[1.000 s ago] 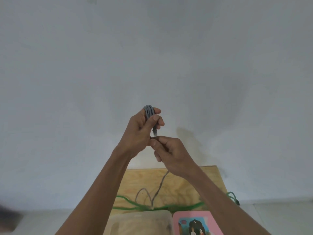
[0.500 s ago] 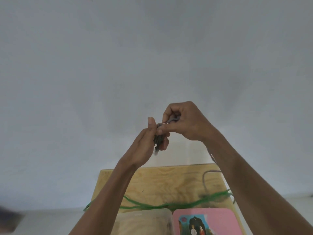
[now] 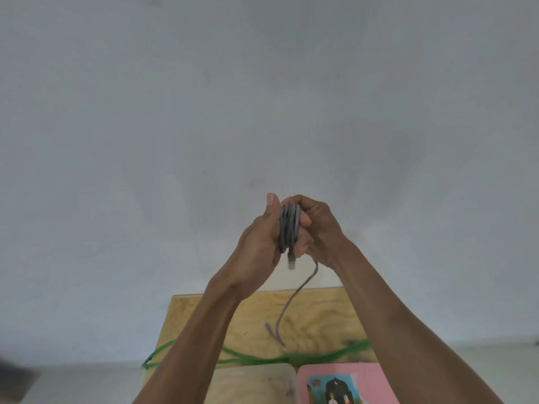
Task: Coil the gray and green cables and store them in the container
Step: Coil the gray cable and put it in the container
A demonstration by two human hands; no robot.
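Raised in front of the wall, my left hand (image 3: 259, 243) holds a coil of gray cable (image 3: 288, 228) wound around its fingers, thumb pointing up. My right hand (image 3: 318, 228) grips the same coil from the right side. One plug end dangles just below the coil. The loose gray tail hangs down from my right hand to the wooden table (image 3: 320, 313), where its end lies. The green cable (image 3: 291, 357) stretches across the table's near part, drooping off both side edges. A translucent container (image 3: 262, 383) sits at the bottom edge.
A pink lid with a printed picture (image 3: 341, 386) lies right of the container. A plain white wall fills most of the view behind the table. Pale floor shows on both sides of the table.
My right hand has come round the coil from above and now closes on its right side. The gray tail on the table has grown shorter and shifted left.
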